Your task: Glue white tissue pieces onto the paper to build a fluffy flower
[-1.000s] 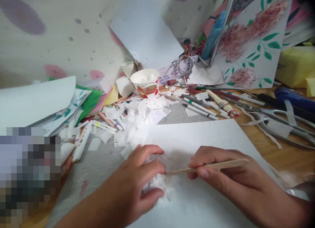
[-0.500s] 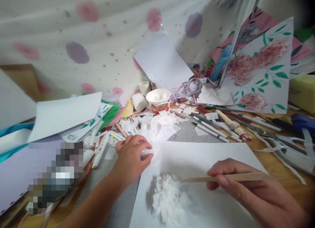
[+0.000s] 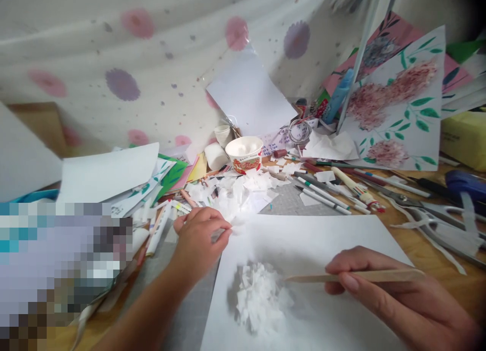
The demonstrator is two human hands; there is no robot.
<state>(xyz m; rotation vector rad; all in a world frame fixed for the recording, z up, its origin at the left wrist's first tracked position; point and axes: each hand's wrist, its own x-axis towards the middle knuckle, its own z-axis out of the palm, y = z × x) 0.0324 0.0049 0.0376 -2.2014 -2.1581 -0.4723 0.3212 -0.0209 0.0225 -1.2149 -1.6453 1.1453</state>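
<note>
My right hand (image 3: 383, 293) grips a thin wooden stick (image 3: 353, 276), whose tip points left toward a cluster of small white tissue pieces (image 3: 260, 298) stuck on a white sheet (image 3: 322, 239). My left hand (image 3: 199, 237) reaches to the sheet's upper left corner, fingers pinched at the edge of a loose pile of white paper squares (image 3: 235, 191); what it pinches is too small to make out.
A paper cup (image 3: 245, 154) stands behind the pile. Pens and markers (image 3: 322, 191) lie to the right, with scissors and pliers (image 3: 436, 219) beyond. Stacked papers (image 3: 110, 176) sit at left, a flower painting (image 3: 398, 103) leans at back right, and a floral cloth hangs behind.
My left hand left the tissue cluster and moved up and left to the paper pile. The view tilted up. My right hand keeps the stick near the cluster.
</note>
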